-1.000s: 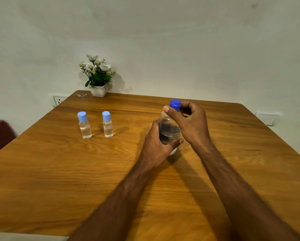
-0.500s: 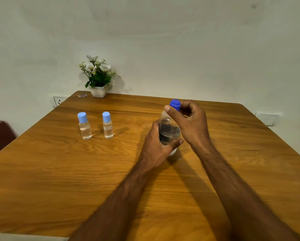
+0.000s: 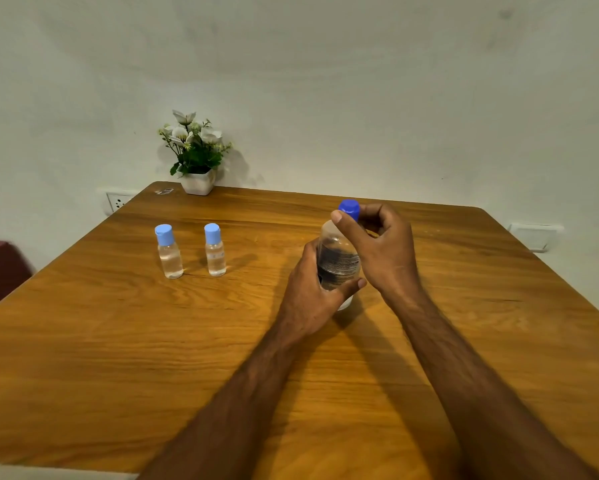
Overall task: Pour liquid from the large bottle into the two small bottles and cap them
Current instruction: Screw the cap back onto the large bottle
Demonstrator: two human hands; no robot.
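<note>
Blue cap (image 3: 349, 206) pinched by the right hand (image 3: 383, 251), left hand (image 3: 313, 292) wrapped round the large bottle (image 3: 338, 263).

Bottle's upright on the wooden table (image 3: 118, 341), right of centre. Two small bottles (image 3: 169, 251) (image 3: 215, 249) stand capped side by side, well off to the left, flower pot (image 3: 197, 183) by the wall.

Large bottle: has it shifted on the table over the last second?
No. The large bottle sits equally far right of the two small bottles, both hands unchanged.
</note>
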